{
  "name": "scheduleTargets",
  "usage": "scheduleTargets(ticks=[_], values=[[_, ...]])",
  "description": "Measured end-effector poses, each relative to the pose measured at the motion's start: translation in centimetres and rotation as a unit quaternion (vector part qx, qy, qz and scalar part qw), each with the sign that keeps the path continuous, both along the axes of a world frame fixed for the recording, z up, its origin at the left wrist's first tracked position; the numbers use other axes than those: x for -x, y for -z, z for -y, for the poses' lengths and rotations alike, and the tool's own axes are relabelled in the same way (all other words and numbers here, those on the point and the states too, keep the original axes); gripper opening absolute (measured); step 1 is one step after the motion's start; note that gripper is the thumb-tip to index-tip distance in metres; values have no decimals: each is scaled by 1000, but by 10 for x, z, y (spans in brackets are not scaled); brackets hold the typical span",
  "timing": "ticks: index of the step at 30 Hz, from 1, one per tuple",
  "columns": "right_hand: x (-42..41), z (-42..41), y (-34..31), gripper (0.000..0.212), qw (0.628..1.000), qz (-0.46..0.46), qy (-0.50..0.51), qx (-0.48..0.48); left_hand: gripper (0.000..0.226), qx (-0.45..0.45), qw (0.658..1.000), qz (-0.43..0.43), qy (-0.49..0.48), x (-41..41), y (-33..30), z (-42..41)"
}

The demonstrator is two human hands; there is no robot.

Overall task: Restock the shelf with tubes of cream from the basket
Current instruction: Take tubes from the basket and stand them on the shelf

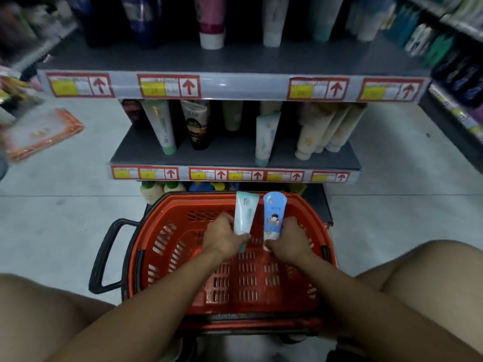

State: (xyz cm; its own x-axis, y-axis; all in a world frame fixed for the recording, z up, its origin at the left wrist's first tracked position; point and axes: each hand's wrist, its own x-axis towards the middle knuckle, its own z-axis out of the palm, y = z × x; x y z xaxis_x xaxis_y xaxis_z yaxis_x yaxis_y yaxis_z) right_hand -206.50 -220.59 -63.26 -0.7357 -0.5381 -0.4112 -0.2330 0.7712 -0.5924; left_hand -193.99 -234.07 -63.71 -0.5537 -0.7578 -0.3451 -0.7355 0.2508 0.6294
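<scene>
Left hand wrapped around the lower end of a pale mint-and-white tube, cap end down at the fingers, crimped end up. Small dark print near the tube's top; too small to read.

Right hand gripping a blue tube the same way, rounded end up. Cartoon figure with dark hair printed on its front; text above the figure not legible. The two tubes stand just beside each other, slightly splayed, not clearly touching.

Both hands are held over the red plastic basket. Slotted floor visible, black handle folded out to the left. Basket sits on pale floor, against the foot of the shelving unit.

Middle shelf, dark board: tubes standing on caps, leaning. A white-green tube at left, a black-and-cream one next, a white-teal one centre, a beige cluster at right. Lettering blurred.

Price labels on the shelf edges: red frames, yellow price panels, red up-arrows. Digits unreadable.

Upper shelf holds larger tubes, tops cropped. Orange crate on the floor at left, blurred.
</scene>
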Motion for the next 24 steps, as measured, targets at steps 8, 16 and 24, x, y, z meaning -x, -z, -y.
scheduleTargets(ticks=[8, 16, 24], values=[[37, -24, -81, 51, 988, -102, 34, 109, 40, 45, 989, -132, 50, 38, -87, -24], [87, -43, -172, 54, 963, -189, 57, 181, 40, 103, 966, -227, 70, 86, -182, -45], [127, -47, -246, 52, 923, -260, 72, 276, 42, 137, 933, -323, 74, 131, -264, -51]])
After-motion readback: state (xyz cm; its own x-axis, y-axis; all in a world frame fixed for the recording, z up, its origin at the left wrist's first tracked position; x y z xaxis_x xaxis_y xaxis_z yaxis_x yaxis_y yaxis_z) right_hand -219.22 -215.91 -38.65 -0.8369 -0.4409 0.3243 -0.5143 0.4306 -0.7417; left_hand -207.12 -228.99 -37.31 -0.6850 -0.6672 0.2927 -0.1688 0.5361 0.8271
